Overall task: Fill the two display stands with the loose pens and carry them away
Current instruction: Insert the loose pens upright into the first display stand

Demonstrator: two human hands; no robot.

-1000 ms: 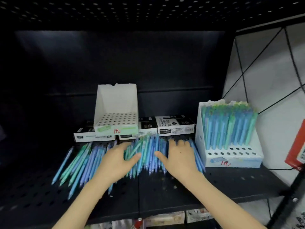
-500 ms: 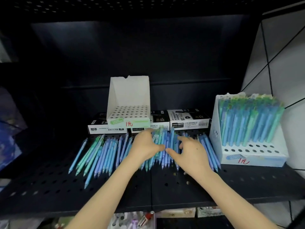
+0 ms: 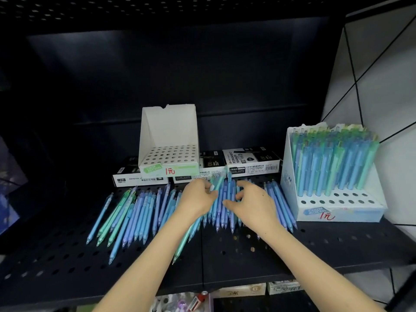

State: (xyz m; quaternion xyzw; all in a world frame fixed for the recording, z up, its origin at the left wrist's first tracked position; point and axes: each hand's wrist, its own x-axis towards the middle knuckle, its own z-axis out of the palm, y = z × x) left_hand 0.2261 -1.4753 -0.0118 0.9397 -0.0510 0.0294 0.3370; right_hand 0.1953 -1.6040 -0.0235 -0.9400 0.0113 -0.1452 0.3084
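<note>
Several loose blue and green pens (image 3: 139, 212) lie spread across the black perforated shelf (image 3: 292, 248). My left hand (image 3: 198, 197) and my right hand (image 3: 254, 203) curl round a bunch of pens (image 3: 225, 197) in the middle of the pile, squeezing it between them. An empty white display stand (image 3: 168, 140) with a grid of holes stands behind, on flat boxes. A second white display stand (image 3: 333, 176) at the right holds several upright pens, its front rows of holes empty.
Flat black-and-white marker boxes (image 3: 249, 161) lie along the back of the shelf under and beside the empty stand. A white panel with black wires (image 3: 382, 86) closes the right side. More goods show on a lower shelf (image 3: 243, 291).
Both hands have moved inward from flat on the spread pens, gathering the middle pens into a tighter bunch. The camera has come closer.
</note>
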